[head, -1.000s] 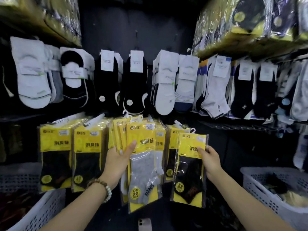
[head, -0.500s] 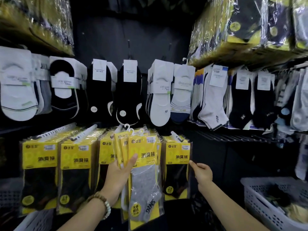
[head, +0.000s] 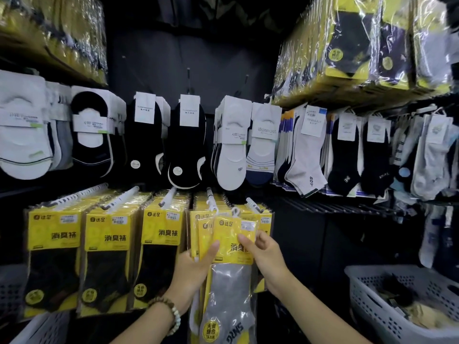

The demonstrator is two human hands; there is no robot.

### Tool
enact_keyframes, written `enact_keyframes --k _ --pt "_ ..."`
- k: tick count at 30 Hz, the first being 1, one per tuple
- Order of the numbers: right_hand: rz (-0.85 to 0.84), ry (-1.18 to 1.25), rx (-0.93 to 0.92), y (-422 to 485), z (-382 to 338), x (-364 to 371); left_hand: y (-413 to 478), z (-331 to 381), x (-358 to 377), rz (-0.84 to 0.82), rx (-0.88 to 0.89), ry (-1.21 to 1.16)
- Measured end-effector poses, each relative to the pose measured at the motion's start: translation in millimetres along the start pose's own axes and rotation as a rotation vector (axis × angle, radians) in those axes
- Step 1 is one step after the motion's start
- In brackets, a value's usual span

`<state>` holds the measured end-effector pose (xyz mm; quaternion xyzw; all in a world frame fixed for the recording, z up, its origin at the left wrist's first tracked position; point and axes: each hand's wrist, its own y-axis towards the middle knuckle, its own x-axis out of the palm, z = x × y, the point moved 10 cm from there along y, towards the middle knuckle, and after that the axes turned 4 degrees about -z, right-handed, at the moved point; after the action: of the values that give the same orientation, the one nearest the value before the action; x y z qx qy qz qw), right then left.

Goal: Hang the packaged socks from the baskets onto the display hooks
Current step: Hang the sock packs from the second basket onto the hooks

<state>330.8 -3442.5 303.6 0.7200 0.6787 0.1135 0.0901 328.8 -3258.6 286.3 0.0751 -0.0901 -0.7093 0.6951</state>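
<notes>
One wide-angle view from the head looks forward and slightly down, close to a corner of display hooks (head: 171, 194). The left hand (head: 191, 268), right hand (head: 269, 256) and the packaged socks (head: 231, 281) they hold sit low centre, and a basket (head: 367, 291) is at lower right.

"消臭袜" on yellow sock packs (head: 160, 254); "Guanuoi" on white sock card (head: 266, 126).

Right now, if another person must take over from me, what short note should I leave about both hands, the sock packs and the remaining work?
Left hand: grips a bundle of yellow packs by its left edge.
Right hand: pinches the top of the front grey-sock pack; its hanger looks free of the hooks.
Done: the lower hooks carry full rows of black-sock packs.
Left: hang the bundle, then the packs in the white basket at the right.
</notes>
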Motion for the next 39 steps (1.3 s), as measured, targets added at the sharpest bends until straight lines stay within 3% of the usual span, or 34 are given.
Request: enact_keyframes --k 5,12,21,27,31,34,39 --pt "0.093 0.057 0.133 1 29 -35 11 -4 -25 0.071 0.02 0.083" --pt "0.339 0.034 0.054 6 24 -93 28 2 -47 0.084 0.069 0.077" --pt "0.244 -0.054 0.023 55 21 -77 32 2 -45 0.131 0.05 0.032" --pt "0.57 -0.162 0.139 61 49 -101 27 8 -42 0.145 0.068 0.014" --pt "0.692 -0.165 0.206 44 65 -114 21 8 -41 0.153 0.061 0.047" --pt "0.574 -0.119 0.174 39 67 -103 16 7 -39 0.135 0.046 0.024" --pt "0.163 -0.035 0.062 26 27 -38 10 -1 -23 0.113 -0.02 0.032"
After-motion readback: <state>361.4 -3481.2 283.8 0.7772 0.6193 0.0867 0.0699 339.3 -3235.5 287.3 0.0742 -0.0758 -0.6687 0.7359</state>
